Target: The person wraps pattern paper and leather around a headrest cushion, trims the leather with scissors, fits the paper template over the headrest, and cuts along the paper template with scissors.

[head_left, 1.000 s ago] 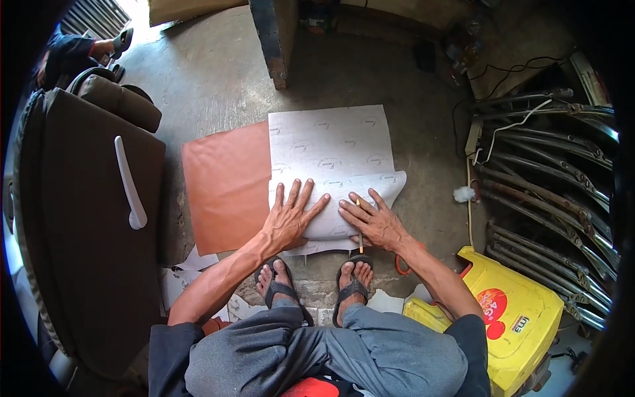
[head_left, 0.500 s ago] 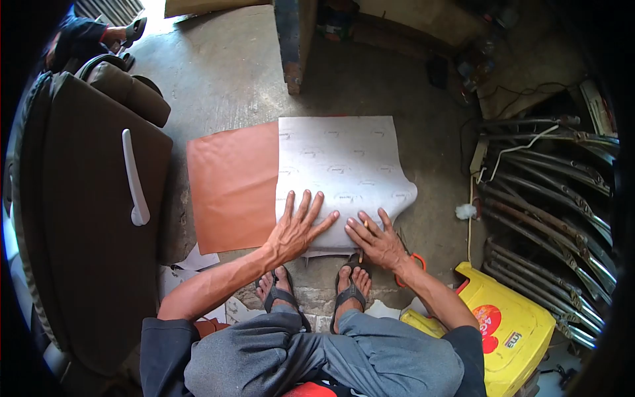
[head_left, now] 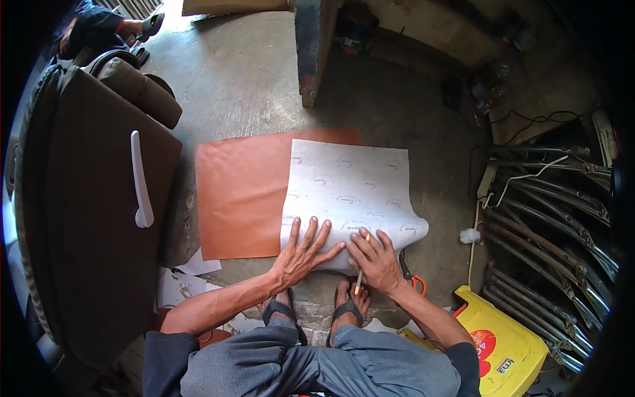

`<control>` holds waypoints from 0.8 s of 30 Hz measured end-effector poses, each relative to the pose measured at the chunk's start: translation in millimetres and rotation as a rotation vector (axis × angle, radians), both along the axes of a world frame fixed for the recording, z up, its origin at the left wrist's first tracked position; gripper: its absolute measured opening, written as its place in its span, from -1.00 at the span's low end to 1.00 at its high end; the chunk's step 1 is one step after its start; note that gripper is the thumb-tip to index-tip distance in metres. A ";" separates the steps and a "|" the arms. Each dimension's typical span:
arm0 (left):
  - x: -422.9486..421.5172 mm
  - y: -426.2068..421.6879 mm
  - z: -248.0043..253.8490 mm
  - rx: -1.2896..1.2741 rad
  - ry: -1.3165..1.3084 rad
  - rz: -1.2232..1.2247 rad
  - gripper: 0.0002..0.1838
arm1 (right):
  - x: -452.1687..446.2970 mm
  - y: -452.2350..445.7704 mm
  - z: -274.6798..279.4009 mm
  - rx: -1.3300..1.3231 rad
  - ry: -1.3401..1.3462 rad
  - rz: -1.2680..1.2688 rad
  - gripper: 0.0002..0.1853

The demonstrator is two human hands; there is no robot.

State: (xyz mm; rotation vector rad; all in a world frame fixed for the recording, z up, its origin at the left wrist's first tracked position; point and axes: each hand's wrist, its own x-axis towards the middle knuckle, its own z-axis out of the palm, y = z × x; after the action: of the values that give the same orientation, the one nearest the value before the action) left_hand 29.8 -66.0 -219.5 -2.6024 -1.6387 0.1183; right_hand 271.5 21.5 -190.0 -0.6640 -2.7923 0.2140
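Note:
A white sheet with small printed marks lies over part of an orange-brown sheet that looks like leatherette. My left hand rests flat on the white sheet's near part, fingers spread. Close to its right, my right hand presses on the same sheet and holds a pencil between its fingers. The sheet's near edge bends down towards my feet, and its right corner bulges up. Beside my right wrist, scissors with orange handles lie on the floor, partly hidden.
To the left stands a large dark upholstered seat with a white lever. Metal tubes are stacked at the right, behind a yellow plastic piece. A post stands ahead. Another person's foot shows at top left.
The white sheet has slid towards me over the brown one, whose far edge now shows behind it. Both hands moved with it. More of the pencil shows. The view has shifted slightly.

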 end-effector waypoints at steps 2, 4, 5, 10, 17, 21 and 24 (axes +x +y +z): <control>0.8 -0.9 -0.8 0.000 -0.016 -0.003 -0.11 | -14.4 21.5 7.6 -0.126 0.046 -0.005 -0.58; 0.6 -0.5 -0.8 0.002 -0.026 -0.002 -0.11 | -27.6 43.8 17.5 -0.196 0.060 0.004 -0.61; 1.0 -0.9 -0.7 0.003 -0.016 0.000 -0.12 | -33.8 51.0 20.2 -0.330 0.070 -0.050 -0.64; 3.3 -0.1 -0.7 -0.018 -0.005 0.015 -0.14 | -46.8 96.3 4.8 -0.722 -0.047 -0.119 -0.68; 2.9 -0.3 -1.6 -0.031 -0.051 0.013 -0.17 | -54.0 123.6 2.1 -0.859 -0.215 -0.085 -0.61; 1.5 0.5 -2.4 -0.021 -0.050 0.008 -0.17 | -59.8 124.3 4.2 -0.951 -0.169 -0.251 -0.45; 1.0 0.9 -1.5 -0.035 -0.052 0.004 -0.17 | -70.4 123.0 4.1 -1.138 0.079 -0.473 -0.25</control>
State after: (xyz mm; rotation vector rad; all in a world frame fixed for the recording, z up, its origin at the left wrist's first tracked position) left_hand 30.8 -65.0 -220.9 -2.6502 -1.6731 0.0802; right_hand 201.1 144.4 -186.0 -1.4339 -2.1164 1.6961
